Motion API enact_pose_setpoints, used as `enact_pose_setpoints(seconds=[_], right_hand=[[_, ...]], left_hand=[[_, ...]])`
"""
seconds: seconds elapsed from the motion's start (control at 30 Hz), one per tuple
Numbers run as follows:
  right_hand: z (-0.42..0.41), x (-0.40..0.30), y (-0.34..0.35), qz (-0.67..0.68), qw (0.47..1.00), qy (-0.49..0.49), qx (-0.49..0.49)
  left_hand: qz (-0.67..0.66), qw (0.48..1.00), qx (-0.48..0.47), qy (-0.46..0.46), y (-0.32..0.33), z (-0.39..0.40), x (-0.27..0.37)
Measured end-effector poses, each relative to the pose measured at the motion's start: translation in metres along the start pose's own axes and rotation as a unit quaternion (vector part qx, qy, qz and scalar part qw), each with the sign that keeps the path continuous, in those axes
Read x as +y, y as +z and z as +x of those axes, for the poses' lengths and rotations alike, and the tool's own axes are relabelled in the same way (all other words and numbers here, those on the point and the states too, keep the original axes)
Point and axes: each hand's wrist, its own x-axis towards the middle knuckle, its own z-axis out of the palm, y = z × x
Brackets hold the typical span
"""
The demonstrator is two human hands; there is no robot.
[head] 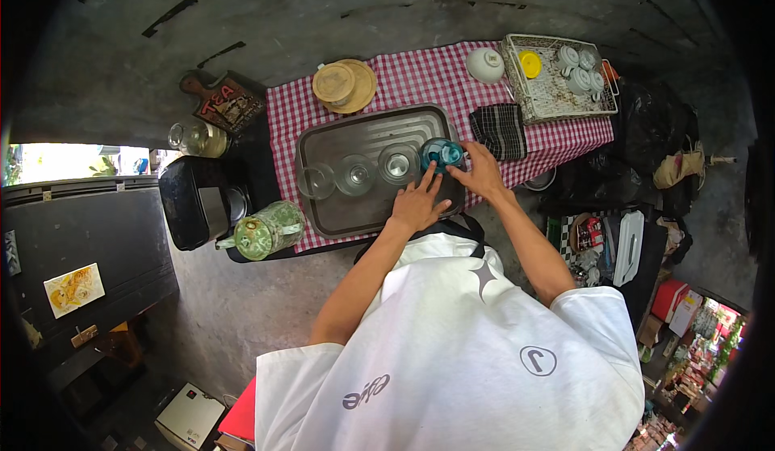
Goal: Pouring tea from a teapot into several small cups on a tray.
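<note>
A blue glass mug (437, 151) stands at the right end of a dark metal tray (345, 218). My right hand (484, 173) holds it from the right side, with thumb and fingers about what looks like its handle. My left hand (419, 202) is spread over the tray's near edge, and its fingertips reach the near side of the mug. Left of the mug, three clear glass pieces stand in a row: a glass (398, 165), a glass (356, 175) and a glass (315, 181).
The tray lies on a red checkered tablecloth (418, 69). Around it are wooden lids (345, 86), a white bowl (484, 65), a dark checked cloth (498, 131), a white wicker basket (542, 101) with several cups, and a green patterned pitcher (266, 233). Black bags (654, 118) lie at right.
</note>
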Motion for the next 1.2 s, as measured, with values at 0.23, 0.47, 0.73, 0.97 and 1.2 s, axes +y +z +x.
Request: enact_pose_setpoints(seconds=[0.23, 0.47, 0.73, 0.97, 1.2], right_hand=[[0.0, 0.001, 0.001, -0.003, 1.0, -0.003, -0.001], [0.003, 0.001, 0.0, -0.032, 0.999, -0.002, -0.02], [0.007, -0.002, -0.001, -0.051, 0.998, 0.0, -0.037], [0.009, -0.004, -0.002, -0.049, 0.998, -0.009, -0.028], [0.011, -0.006, -0.002, -0.059, 0.998, -0.01, -0.027]], left_hand=[[0.002, 1.0, -0.026, -0.014, 0.003, 0.003, -0.003], [0.008, 0.998, -0.057, -0.015, 0.0, 0.004, -0.004], [0.015, 0.998, -0.055, -0.017, 0.0, 0.003, -0.005], [0.017, 0.997, -0.068, -0.026, -0.004, 0.003, -0.006], [0.011, 0.997, -0.067, -0.027, -0.002, 0.004, -0.007]])
